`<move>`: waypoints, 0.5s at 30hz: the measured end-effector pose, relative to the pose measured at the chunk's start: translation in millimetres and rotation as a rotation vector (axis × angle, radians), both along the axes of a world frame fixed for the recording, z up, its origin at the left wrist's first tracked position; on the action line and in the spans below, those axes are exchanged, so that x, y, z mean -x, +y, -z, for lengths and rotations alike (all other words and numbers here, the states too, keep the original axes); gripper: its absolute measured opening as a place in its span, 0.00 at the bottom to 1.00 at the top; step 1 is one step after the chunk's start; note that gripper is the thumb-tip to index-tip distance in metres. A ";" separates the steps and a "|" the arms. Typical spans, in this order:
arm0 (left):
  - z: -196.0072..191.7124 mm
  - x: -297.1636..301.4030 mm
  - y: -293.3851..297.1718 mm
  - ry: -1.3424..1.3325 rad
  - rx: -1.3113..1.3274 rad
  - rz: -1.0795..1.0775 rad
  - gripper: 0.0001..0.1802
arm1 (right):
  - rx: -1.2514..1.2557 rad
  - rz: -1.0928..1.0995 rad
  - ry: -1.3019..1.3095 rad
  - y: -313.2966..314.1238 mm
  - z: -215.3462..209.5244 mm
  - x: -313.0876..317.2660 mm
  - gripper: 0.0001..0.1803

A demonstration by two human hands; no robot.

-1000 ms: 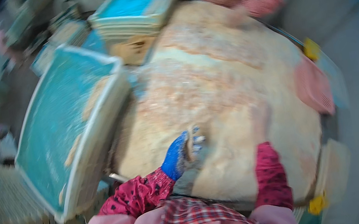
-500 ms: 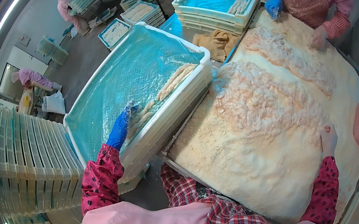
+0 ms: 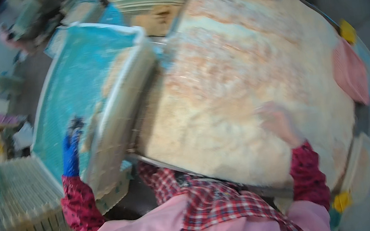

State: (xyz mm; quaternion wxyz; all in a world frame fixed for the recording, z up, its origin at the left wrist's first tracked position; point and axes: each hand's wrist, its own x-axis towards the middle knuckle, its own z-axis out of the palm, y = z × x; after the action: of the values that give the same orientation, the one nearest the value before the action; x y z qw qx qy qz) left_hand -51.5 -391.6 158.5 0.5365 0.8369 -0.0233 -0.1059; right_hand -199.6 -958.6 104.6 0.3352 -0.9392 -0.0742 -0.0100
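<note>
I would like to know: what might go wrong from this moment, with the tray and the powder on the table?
1. The gloved left hand is at the tray, close to the pale strips, so it might knock or squash one.
2. The pale powder reaches near the table's front edge; a wide sweep by the right hand could push some over.

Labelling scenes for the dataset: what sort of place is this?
Probably a food-processing workroom: pale powder spread wide with pinkish, raw-looking pieces, a blue-lined white tray holding pale strips, and stacked trays at the left.
</note>
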 end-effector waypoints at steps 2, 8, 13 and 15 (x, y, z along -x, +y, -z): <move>-25.7 5.8 -72.1 -0.152 0.158 0.043 0.25 | -0.210 0.109 0.144 -3.7 1.3 20.3 0.18; 72.7 47.9 -226.8 -0.289 -0.157 0.684 0.30 | -0.061 0.694 -0.044 48.0 62.7 70.4 0.20; 125.9 87.4 -350.2 -0.620 -0.324 0.877 0.36 | -0.057 0.650 -0.073 72.7 64.7 79.6 0.17; 145.8 86.2 -367.7 -0.595 -0.226 0.955 0.32 | -0.389 0.981 -0.077 48.8 60.7 82.5 0.17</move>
State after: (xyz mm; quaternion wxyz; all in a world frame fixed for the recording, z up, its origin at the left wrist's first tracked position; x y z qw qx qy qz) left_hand -137.7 -759.2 12.6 0.3066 0.7795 -0.5374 -0.0983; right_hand -282.1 -909.8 43.9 0.4563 -0.7828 0.3650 -0.2137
